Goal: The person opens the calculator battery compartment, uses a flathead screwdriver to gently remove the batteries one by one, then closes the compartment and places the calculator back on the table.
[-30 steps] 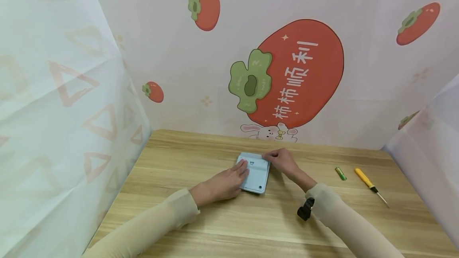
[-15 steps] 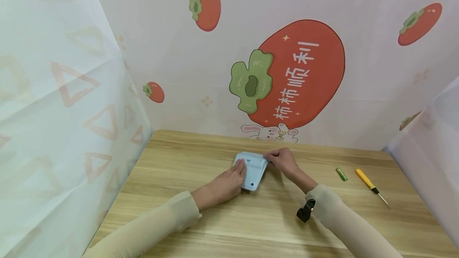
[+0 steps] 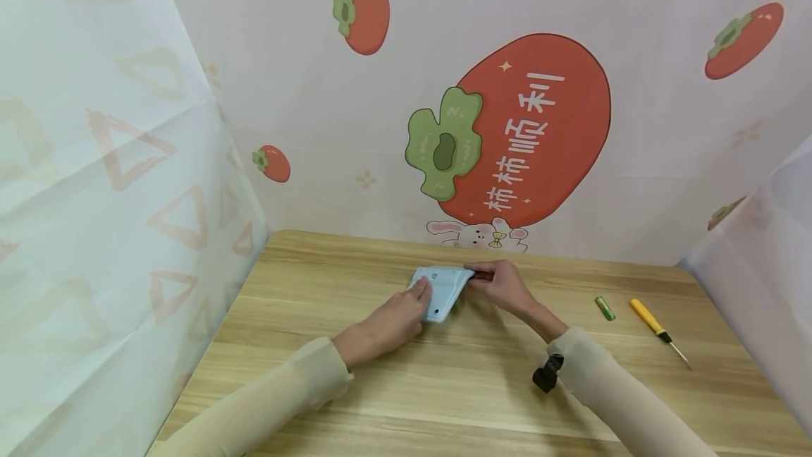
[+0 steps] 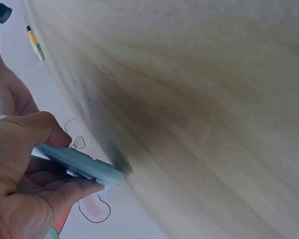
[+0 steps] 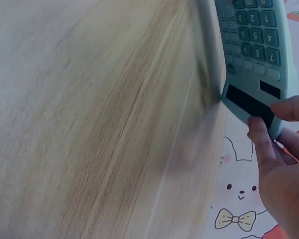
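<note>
A light blue calculator [image 3: 445, 288] is tilted up off the table, its back facing the head camera. The right wrist view shows the key side of the calculator [image 5: 254, 40], with number keys and dark panels near one end. My left hand [image 3: 396, 316] grips its left edge, thumb on the back and fingers beneath, as the left hand [image 4: 35, 159] in the left wrist view confirms. At the far right corner my right hand [image 3: 504, 286] pinches the calculator; in its wrist view the right hand [image 5: 284, 149] has a fingertip on the dark panel.
On the right side of the wooden table [image 3: 380, 400] lie a green battery [image 3: 605, 308] and a yellow-handled screwdriver [image 3: 650, 319]. A printed backdrop [image 3: 317, 90] rises along the table's back edge, with more sheeting at both sides.
The calculator has gone from lying nearly flat to being lifted and tilted, shifting slightly left and away. My left hand has moved from resting on its back to gripping its edge.
</note>
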A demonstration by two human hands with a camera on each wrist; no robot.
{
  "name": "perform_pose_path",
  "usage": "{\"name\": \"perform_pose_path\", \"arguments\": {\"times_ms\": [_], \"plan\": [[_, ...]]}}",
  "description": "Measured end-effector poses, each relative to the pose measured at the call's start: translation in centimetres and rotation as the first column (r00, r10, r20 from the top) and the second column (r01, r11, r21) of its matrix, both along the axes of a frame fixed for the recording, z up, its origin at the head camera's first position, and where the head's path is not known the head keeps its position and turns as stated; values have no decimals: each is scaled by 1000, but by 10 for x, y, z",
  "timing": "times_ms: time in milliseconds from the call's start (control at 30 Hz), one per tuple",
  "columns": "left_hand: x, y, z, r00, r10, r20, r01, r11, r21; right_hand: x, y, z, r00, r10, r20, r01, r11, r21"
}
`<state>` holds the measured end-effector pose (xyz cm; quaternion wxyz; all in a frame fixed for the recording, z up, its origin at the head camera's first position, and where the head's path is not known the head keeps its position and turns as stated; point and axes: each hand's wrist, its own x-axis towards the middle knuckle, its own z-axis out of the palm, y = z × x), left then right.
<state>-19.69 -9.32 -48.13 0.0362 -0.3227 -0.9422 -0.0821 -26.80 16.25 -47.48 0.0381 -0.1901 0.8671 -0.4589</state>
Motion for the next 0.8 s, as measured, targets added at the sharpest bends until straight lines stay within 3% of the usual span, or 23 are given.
{"name": "perform_pose_path", "arguments": {"times_ms": [167,333,433,567,700,800], "plan": [[0,0,2,1000,-2,8,1,1000,14,-3,0,-3,987,15,-160,-9,999,35],[0,1,4,1000,-7,26,6,998,55,-4,2,-2,948,24,-316,0,997,74],[-1,0,6,997,-19,71,10,993,121,-5,5,0,920,35,-390,-11,998,64],[-3,-1,11,988,-51,144,15,970,242,-8,8,6,894,21,-447,-8,999,31],[-6,0,15,975,-80,205,9,946,325,-13,11,12,893,4,-450,-8,1000,-6],[-7,1,18,944,-116,308,-27,905,424,-15,12,13,896,-12,-443,3,1000,-21]]}}
